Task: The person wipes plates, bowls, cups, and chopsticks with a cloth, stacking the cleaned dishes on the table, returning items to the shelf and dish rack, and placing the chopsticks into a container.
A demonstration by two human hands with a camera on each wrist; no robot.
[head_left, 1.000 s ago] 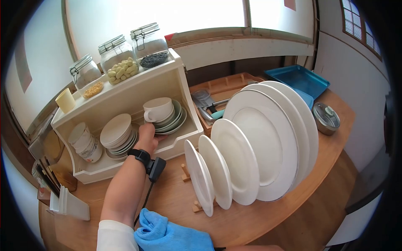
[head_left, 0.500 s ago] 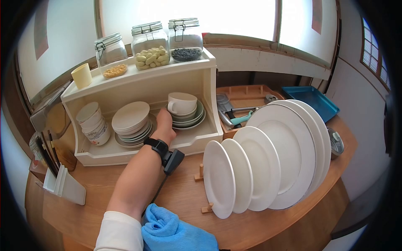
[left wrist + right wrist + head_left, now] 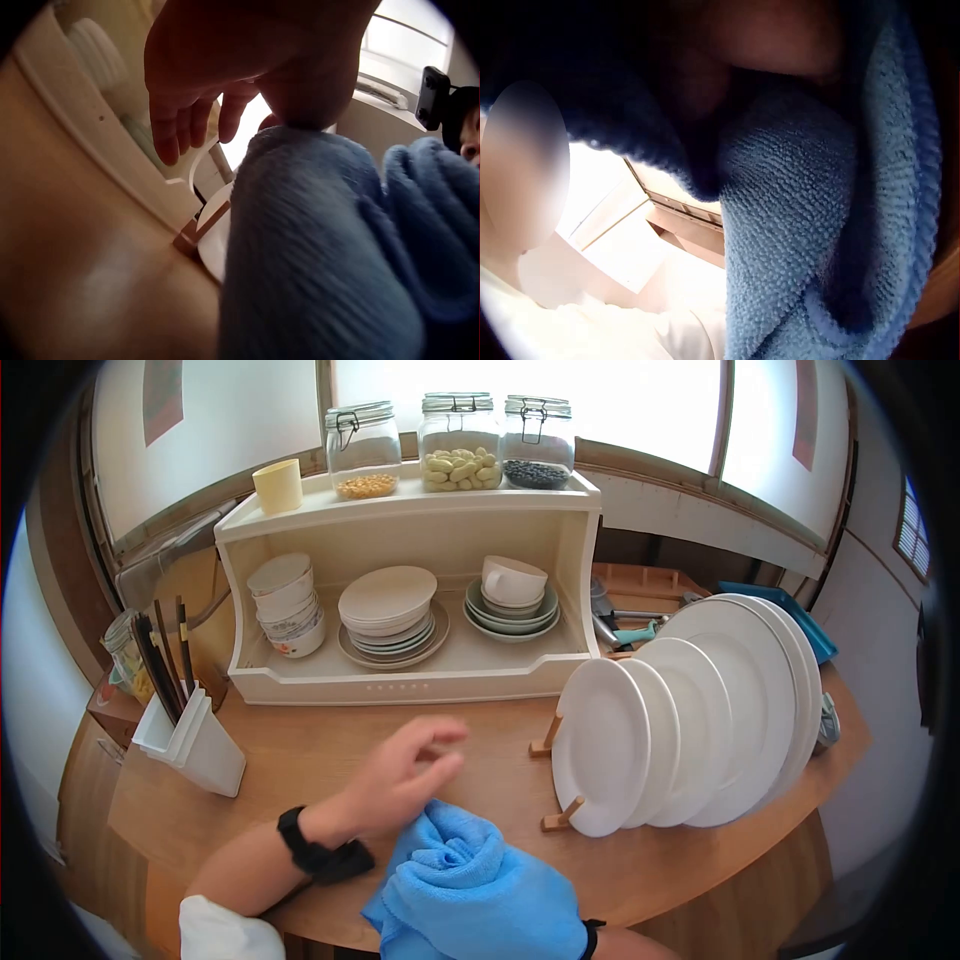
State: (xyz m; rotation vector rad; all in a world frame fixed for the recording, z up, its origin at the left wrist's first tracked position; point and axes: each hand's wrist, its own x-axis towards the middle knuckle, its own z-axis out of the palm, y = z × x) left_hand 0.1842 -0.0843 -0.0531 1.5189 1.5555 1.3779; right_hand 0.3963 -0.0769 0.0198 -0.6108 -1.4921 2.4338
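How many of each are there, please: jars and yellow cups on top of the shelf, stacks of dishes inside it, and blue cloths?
Jars: 3
Yellow cup: 1
Stacks: 3
Blue cloth: 1
Total: 8

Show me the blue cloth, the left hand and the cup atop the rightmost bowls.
Blue cloth [image 3: 482,885], head view: middle of its upper surface.
Left hand [image 3: 398,775], head view: middle of the hand.
Cup [image 3: 518,581], head view: its outer side.
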